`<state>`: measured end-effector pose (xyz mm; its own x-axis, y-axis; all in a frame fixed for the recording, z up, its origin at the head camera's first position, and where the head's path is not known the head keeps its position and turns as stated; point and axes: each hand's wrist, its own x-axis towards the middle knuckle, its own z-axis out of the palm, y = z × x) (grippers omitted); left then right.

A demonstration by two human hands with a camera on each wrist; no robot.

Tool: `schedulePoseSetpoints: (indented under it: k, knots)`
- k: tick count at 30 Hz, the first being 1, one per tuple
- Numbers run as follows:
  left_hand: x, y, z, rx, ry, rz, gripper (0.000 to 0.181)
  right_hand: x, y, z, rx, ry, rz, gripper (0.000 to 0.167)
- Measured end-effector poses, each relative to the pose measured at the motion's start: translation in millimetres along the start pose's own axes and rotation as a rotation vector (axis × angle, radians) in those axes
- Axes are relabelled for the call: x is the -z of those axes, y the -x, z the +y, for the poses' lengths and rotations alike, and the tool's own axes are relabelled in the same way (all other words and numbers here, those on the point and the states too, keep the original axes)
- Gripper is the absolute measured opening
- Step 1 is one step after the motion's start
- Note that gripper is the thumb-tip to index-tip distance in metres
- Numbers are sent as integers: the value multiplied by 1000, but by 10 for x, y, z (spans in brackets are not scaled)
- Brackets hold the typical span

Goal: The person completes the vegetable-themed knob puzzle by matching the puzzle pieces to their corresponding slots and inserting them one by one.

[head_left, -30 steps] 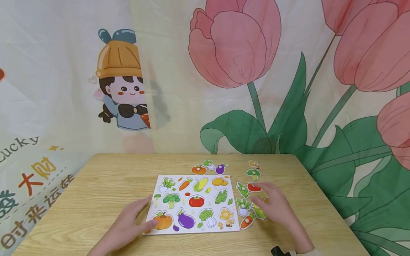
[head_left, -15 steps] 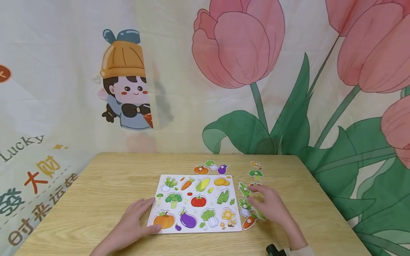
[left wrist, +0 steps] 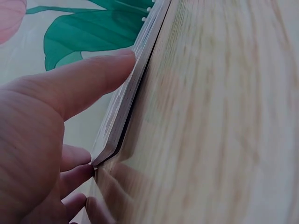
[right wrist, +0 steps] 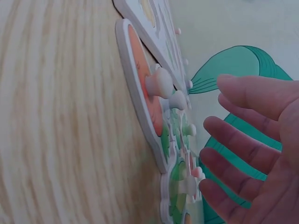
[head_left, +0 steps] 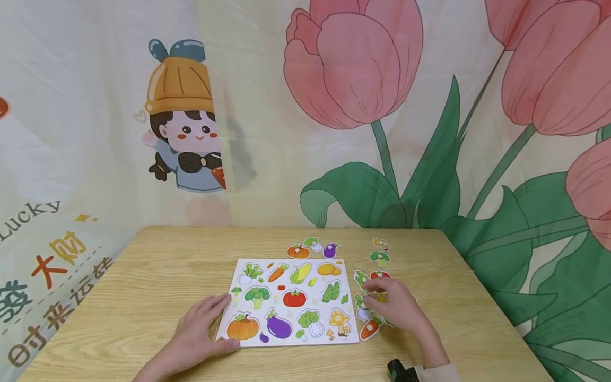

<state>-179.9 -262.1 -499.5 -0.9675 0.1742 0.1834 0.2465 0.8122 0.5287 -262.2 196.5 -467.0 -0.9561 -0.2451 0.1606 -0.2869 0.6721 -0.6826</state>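
A white puzzle board [head_left: 312, 297] with printed vegetables lies flat on the table. My left hand [head_left: 198, 329] rests at its near left corner, thumb on the front edge and fingers along the left side. Seen from the left wrist, the thumb [left wrist: 93, 79] lies straight against the board's edge. My right hand [head_left: 396, 305] hovers over loose knobbed pieces right of the board, nearest the pea pod piece [head_left: 360, 279] and turnip piece [head_left: 363, 313]. In the right wrist view its relaxed fingers [right wrist: 233, 135] hold nothing, apart from the carrot piece [right wrist: 141, 65]. The hand partly hides other pieces.
A tomato piece [head_left: 380, 275], broccoli piece [head_left: 380, 259] and mushroom piece [head_left: 380, 243] lie farther back. Behind the board are a pumpkin piece [head_left: 298, 252], a bok choy piece [head_left: 312, 244] and an eggplant piece [head_left: 330, 250]. A printed cloth [head_left: 267, 132] hangs behind the table [head_left: 157, 276].
My right hand has shifted left from the tomato piece to above the pea pod and turnip pieces, uncovering the tomato. The left hand stays at the board's corner; its thumb has slid slightly toward the front edge.
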Motion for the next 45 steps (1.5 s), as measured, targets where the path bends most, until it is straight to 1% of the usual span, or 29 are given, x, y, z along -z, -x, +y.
schedulePoseSetpoints:
  k: [4,7,13,19,23,31,35,45]
  knots:
    - [-3,-6,9,-3,-16,1,106,-13,-14,41,11,0,-13,27]
    - [-12,-10,14,1,-26,-4,106,-24,-11,62,2,1,-20,27]
    - [-19,-14,6,-1,-30,-7,109,-26,19,71,0,14,-17,22]
    - [-4,13,-27,-9,-52,-10,109,-46,36,89,-9,26,-30,18]
    - [-2,11,-38,-17,-42,-13,108,-50,41,101,-17,33,-39,18]
    - [-16,-1,-41,-43,-39,-1,107,-53,35,79,0,54,-51,17]
    - [-9,2,-46,-54,-38,3,107,-72,34,66,-7,54,-61,16]
    - [-8,0,-57,-53,-32,-5,106,-104,26,101,-29,57,-63,14]
